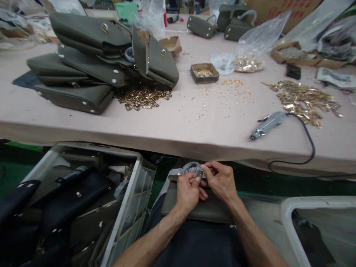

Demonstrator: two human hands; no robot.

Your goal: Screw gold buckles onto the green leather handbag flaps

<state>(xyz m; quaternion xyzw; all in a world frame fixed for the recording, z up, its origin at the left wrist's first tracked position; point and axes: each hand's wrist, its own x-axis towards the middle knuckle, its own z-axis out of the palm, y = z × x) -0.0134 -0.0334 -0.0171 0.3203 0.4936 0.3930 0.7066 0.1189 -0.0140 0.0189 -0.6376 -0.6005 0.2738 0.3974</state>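
An olive-grey handbag [198, 209] lies across my lap, close under the table's front edge. Its looped handle [191, 167] has a greyish plastic wrap, and a bit of metal shows where it joins the bag. My left hand [189, 189] is closed, pinching the near end of this handle by the metal. Thumb and fingers of my right hand [221, 181] close on the right side of the wrapped loop. What lies between the fingertips is partly hidden.
Olive bags [89, 74] are piled on the table [167, 126] beside gold metal pieces [141, 98]. A corded electric screwdriver [268, 125] lies at the right, near more gold fittings [308, 98]. A small box [205, 73] stands mid-table. Crates [133, 185] flank me.
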